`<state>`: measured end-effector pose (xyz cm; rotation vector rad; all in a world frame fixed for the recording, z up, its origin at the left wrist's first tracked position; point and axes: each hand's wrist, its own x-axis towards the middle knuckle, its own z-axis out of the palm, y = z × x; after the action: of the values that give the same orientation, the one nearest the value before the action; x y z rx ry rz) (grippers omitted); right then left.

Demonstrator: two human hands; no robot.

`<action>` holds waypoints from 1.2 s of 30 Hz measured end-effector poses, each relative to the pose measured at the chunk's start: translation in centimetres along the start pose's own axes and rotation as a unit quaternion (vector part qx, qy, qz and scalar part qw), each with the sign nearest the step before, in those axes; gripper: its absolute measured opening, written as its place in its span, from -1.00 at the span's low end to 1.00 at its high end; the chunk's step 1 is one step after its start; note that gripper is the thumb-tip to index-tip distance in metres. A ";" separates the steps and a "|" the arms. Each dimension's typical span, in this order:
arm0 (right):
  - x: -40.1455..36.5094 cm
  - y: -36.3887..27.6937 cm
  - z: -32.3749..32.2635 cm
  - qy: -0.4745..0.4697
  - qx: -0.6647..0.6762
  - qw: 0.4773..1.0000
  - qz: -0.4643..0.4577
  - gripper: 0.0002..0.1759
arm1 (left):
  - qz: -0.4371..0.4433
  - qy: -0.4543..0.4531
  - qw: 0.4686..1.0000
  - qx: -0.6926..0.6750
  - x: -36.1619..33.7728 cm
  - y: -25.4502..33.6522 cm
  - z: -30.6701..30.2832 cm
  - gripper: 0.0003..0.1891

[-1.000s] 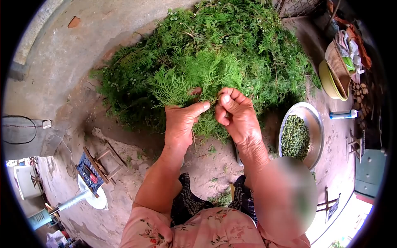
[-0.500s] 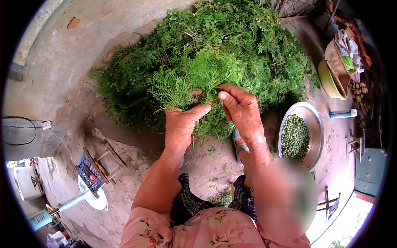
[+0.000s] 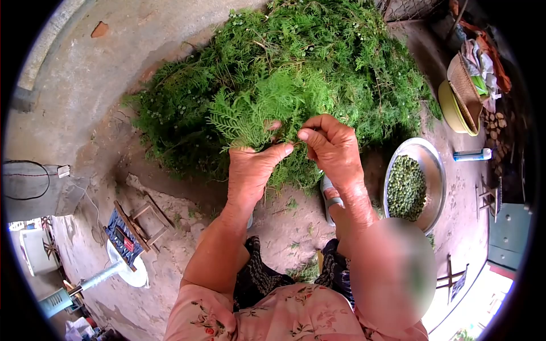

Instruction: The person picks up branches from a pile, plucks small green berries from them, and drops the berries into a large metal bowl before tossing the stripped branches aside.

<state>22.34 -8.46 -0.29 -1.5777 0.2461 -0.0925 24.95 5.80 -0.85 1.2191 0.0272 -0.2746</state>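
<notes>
My left hand (image 3: 256, 165) is closed round a leafy arborvitae sprig (image 3: 247, 116), its thumb pressed near the stem. Flat green fronds spread above the fingers and hide part of them. Close by on the right, my right hand (image 3: 334, 146) is closed, thumb and forefinger pinching a thin part of the sprig just off the left thumb's tip. Whether a small cone is between those fingertips I cannot make out. Beyond both hands lies a large heap of arborvitae branches (image 3: 364, 74) with small pale green cones among the leaves.
A metal basin (image 3: 435, 187) with many green cones (image 3: 405, 190) stands on the floor at right. Further back are a yellow tub (image 3: 449, 111) and a wicker basket (image 3: 463, 85). A small stool (image 3: 128, 236) and a pedestal fan (image 3: 94, 281) are at left.
The sprig has tilted slightly and shifted a little to the right. My right fingertips have moved slightly, and the thumb and forefinger now pinch nearer the left thumb.
</notes>
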 end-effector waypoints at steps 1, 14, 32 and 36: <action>-0.1 0.1 0.3 0.000 0.000 1.000 0.000 -0.87 | 0.002 -0.010 1.000 0.012 -0.1 0.0 0.0 -0.62; 0.1 -1.1 -0.8 0.129 0.212 0.968 0.029 -0.76 | -0.083 0.048 0.994 0.048 -0.1 0.8 -0.3 -0.63; -0.8 0.6 0.9 0.060 0.037 0.997 -0.018 -0.89 | -0.047 0.050 0.997 0.030 0.1 0.3 0.4 -0.60; 0.1 -0.7 -1.7 0.129 0.175 0.971 0.096 -0.90 | -0.067 0.048 0.996 0.040 -0.2 0.5 0.2 -0.65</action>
<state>22.12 -10.17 0.49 -1.1819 0.5539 -0.1802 24.86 5.79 -0.32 1.3124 0.1841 -0.3362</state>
